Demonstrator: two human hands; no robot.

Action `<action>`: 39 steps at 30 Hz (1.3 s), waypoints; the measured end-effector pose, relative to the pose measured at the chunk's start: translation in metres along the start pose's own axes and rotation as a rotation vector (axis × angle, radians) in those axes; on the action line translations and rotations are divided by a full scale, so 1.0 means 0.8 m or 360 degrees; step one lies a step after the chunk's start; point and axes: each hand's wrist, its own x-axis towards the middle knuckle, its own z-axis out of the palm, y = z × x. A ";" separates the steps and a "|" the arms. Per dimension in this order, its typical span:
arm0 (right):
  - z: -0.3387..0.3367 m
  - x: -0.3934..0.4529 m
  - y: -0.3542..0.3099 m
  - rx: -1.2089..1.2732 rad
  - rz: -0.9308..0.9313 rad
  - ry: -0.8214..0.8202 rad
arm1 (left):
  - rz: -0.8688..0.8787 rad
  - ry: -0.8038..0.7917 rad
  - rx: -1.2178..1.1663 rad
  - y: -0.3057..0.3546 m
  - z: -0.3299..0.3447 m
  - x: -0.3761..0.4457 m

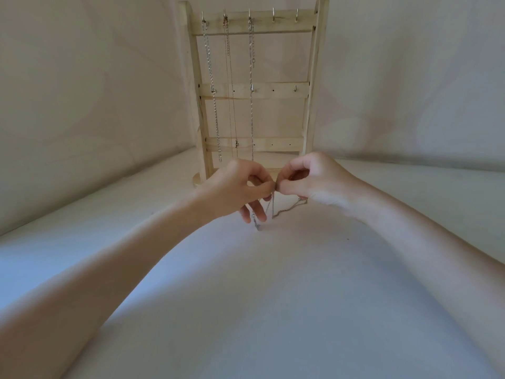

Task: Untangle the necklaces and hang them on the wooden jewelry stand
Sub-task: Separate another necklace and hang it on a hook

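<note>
At 6 o'clock of the wooden jewelry stand (254,88), left hand (240,187) and right hand (314,181) each pinch the tangled necklace (276,209), fingertips nearly touching, apparently to work a knot loose above the table (273,296).

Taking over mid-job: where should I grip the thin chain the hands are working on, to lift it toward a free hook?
Probably at its top, where the left hand and right hand already pinch the thin chain. Come from above: the rest hangs in loose loops to the white surface, so a lower grip could retangle it. The wooden stand has bare top hooks on its right.
</note>
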 end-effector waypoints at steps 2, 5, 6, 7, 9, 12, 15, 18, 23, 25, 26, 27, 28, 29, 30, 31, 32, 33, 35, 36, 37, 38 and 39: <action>0.000 0.000 -0.002 -0.0109 -0.0021 -0.0057 | 0.0025 -0.0036 0.0162 0.000 0.001 0.000; 0.003 -0.001 -0.004 -0.0295 -0.0054 -0.0147 | 0.0096 -0.0102 0.0507 0.001 0.004 0.000; 0.004 -0.001 -0.005 -0.0351 -0.0061 -0.0169 | 0.0114 -0.0127 0.0609 0.002 0.005 0.000; 0.005 -0.002 -0.005 -0.0400 -0.0065 -0.0186 | 0.0133 -0.0154 0.0701 0.001 0.007 0.000; 0.007 -0.002 -0.004 -0.0460 -0.0061 -0.0209 | 0.0172 -0.0173 0.0890 0.001 0.010 0.002; 0.008 -0.001 -0.003 -0.0503 -0.0062 -0.0228 | 0.0253 -0.0109 0.1043 -0.003 0.009 0.004; 0.003 0.000 -0.002 -0.0561 -0.0066 -0.0228 | 0.0300 -0.0041 0.0843 -0.005 0.005 0.004; -0.005 0.001 0.003 -0.0848 -0.0240 -0.0085 | 0.0075 -0.0094 0.0167 -0.004 -0.001 0.001; -0.011 0.004 0.008 -0.0659 -0.0428 0.0243 | -0.0219 -0.0052 -0.0891 -0.007 -0.013 0.005; -0.010 0.004 0.006 -0.0098 -0.0273 0.0278 | -0.0285 0.0033 -0.0899 -0.011 -0.012 0.008; -0.008 0.003 0.004 0.0187 -0.0199 0.0239 | -0.0305 0.0062 -0.0891 -0.013 -0.010 0.008; -0.005 0.004 0.003 0.0428 -0.0149 0.0197 | -0.0322 0.0080 -0.0897 -0.014 -0.008 0.009; -0.003 0.004 0.002 0.0657 -0.0113 0.0159 | -0.0338 0.0088 -0.0909 -0.016 -0.006 0.010; -0.001 0.005 0.002 0.0868 -0.0078 0.0127 | -0.0353 0.0092 -0.0924 -0.017 -0.004 0.010; 0.000 0.004 0.001 0.1036 -0.0041 0.0102 | -0.0372 0.0095 -0.0938 -0.018 -0.003 0.011; 0.000 0.004 0.001 0.1132 -0.0017 0.0082 | -0.0389 0.0101 -0.0951 -0.018 -0.002 0.011; 0.001 0.003 0.000 0.1140 -0.0005 0.0068 | -0.0405 0.0112 -0.0967 -0.018 -0.001 0.011; 0.002 0.003 -0.001 0.1077 -0.0004 0.0065 | -0.0421 0.0133 -0.0983 -0.019 -0.001 0.012; 0.004 0.003 -0.001 0.0958 -0.0021 0.0094 | -0.0450 0.0192 -0.0996 -0.022 -0.002 0.013; 0.004 0.003 -0.002 0.0971 -0.0025 0.0117 | -0.0465 0.0221 -0.0981 -0.024 -0.003 0.015; 0.004 0.003 -0.003 0.1024 -0.0030 0.0133 | -0.0482 0.0247 -0.0961 -0.026 -0.004 0.015; 0.002 0.002 -0.004 0.1087 -0.0031 0.0131 | -0.0502 0.0278 -0.0967 -0.027 -0.006 0.016; 0.001 0.002 -0.005 0.1137 -0.0027 0.0110 | -0.0527 0.0311 -0.1020 -0.027 -0.008 0.016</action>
